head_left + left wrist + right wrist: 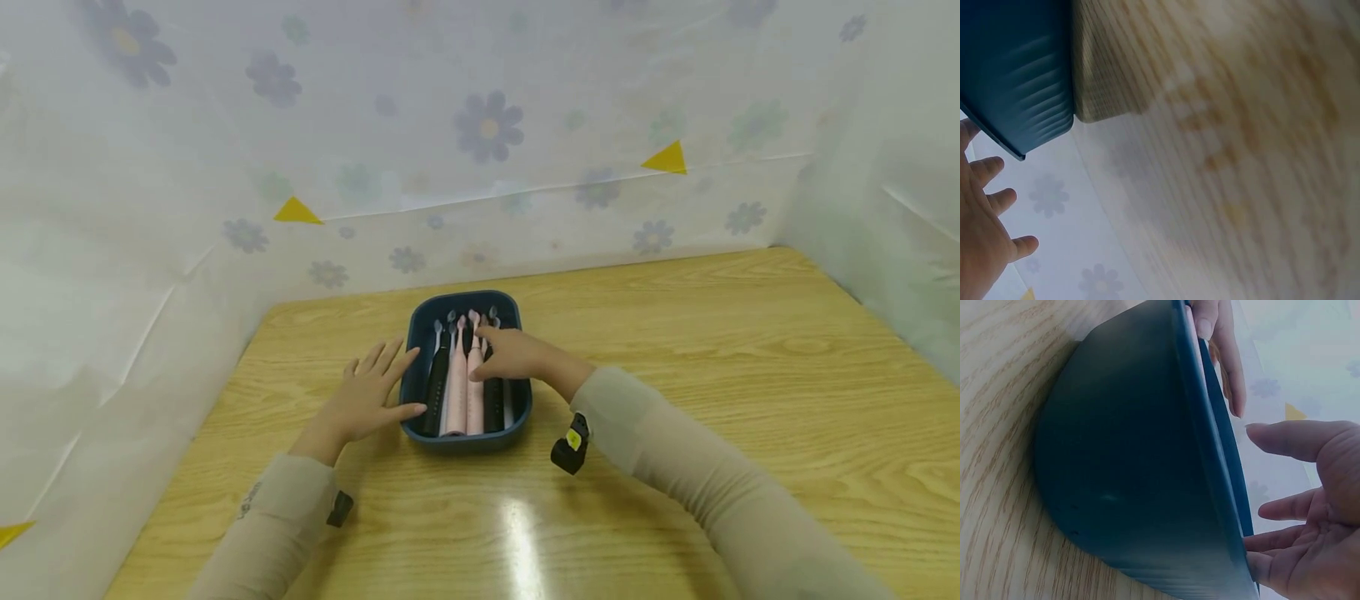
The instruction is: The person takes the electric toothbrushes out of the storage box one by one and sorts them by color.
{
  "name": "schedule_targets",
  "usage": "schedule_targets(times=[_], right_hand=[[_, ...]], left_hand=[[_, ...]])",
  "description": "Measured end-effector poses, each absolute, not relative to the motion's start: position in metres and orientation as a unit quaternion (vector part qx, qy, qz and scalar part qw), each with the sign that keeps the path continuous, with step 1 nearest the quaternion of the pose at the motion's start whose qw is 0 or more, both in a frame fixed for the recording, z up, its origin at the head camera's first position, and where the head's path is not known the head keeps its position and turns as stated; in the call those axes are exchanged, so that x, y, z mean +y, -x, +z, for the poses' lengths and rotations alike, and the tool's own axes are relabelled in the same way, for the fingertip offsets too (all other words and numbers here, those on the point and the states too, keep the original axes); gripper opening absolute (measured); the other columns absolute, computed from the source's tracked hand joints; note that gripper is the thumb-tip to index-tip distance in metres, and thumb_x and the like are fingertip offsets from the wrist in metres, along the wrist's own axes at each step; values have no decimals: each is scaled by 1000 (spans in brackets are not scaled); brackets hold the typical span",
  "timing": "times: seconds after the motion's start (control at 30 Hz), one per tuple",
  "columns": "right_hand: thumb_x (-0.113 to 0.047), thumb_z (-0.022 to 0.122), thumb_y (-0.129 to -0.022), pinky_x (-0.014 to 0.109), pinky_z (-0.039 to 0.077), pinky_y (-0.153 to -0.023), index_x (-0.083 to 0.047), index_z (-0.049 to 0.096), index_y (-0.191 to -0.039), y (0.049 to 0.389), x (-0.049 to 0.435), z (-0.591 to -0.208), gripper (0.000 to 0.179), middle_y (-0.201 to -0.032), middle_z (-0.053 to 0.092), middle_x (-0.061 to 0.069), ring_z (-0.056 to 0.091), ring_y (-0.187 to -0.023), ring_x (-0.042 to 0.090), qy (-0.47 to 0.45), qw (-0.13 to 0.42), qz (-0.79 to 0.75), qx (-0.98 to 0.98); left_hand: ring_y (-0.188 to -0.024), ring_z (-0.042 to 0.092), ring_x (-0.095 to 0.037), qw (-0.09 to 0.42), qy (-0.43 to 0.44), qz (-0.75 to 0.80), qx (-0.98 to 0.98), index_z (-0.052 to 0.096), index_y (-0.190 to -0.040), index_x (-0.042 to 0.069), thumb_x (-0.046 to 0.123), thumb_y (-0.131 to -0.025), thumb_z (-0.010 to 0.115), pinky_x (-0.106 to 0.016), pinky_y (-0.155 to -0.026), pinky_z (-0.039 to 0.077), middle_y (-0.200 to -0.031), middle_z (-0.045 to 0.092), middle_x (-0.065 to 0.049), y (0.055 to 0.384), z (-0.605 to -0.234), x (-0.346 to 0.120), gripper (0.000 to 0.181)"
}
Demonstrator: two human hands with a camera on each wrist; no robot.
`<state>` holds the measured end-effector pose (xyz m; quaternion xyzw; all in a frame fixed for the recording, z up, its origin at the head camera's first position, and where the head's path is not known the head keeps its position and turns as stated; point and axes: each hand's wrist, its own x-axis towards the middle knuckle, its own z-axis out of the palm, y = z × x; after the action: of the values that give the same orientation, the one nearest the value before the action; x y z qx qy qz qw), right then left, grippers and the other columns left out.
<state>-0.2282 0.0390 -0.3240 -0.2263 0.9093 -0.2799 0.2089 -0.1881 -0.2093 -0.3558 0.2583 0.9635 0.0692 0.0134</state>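
Observation:
A dark blue plastic bin [465,447] holds several electric toothbrushes lying side by side, heads toward the far end. Two have pink handles, one pink toothbrush [457,392] beside another [476,404]; a black toothbrush [437,387] lies at the left and a black one [493,408] at the right. My left hand [366,402] is spread at the bin's left rim, thumb and index fingertips reaching over it. Above the toothbrushes, my right hand [513,354] reaches in from the right. Its fingers [1291,506] are parted, with nothing between them in the right wrist view.
The bin stands on a light wood-grain table [660,333]. Behind it rises a white curtain [420,125] with flower prints and yellow triangles; similar sheeting flanks both sides. A small black wrist camera [570,450] hangs below the right sleeve.

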Motion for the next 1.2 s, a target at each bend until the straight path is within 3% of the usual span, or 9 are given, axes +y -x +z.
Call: schedule_targets(times=[0.37, 0.73, 0.93, 1.2], right_hand=[[-29, 62, -77, 40, 34, -90, -7, 19, -138, 235, 25, -331, 77, -135, 32, 11, 35, -118, 25, 197, 230, -269, 914], [-22, 61, -76, 33, 36, -73, -7, 24, -137, 235, 15, -332, 73, -133, 35, 10, 43, -107, 22, 194, 219, -257, 921], [-20, 59, -76, 34, 37, -80, -7, 33, -133, 238, 13, -331, 64, -130, 40, 10, 43, -109, 22, 214, 209, -240, 924], [-23, 61, -77, 38, 34, -90, -7, 31, -134, 240, 13, -330, 66, -130, 40, 10, 38, -116, 24, 233, 227, -217, 921]], left_hand=[[-128, 5, -34, 11, -254, 81, 964, 17, -139, 17, 61, -79, 41, -61, -91, 9, -143, 8, -11, 185, -356, -213, 79], [-127, 7, -36, 2, -257, 97, 962, 18, -139, 17, 62, -78, 41, -63, -90, 8, -143, 9, -12, 182, -355, -218, 79], [-126, 9, -37, -8, -260, 103, 960, 14, -140, 23, 62, -79, 40, -63, -89, 10, -143, 11, -11, 180, -356, -221, 77], [-127, 8, -35, 13, -249, 91, 964, 17, -139, 17, 60, -79, 43, -61, -91, 11, -142, 11, -13, 180, -355, -220, 79]])
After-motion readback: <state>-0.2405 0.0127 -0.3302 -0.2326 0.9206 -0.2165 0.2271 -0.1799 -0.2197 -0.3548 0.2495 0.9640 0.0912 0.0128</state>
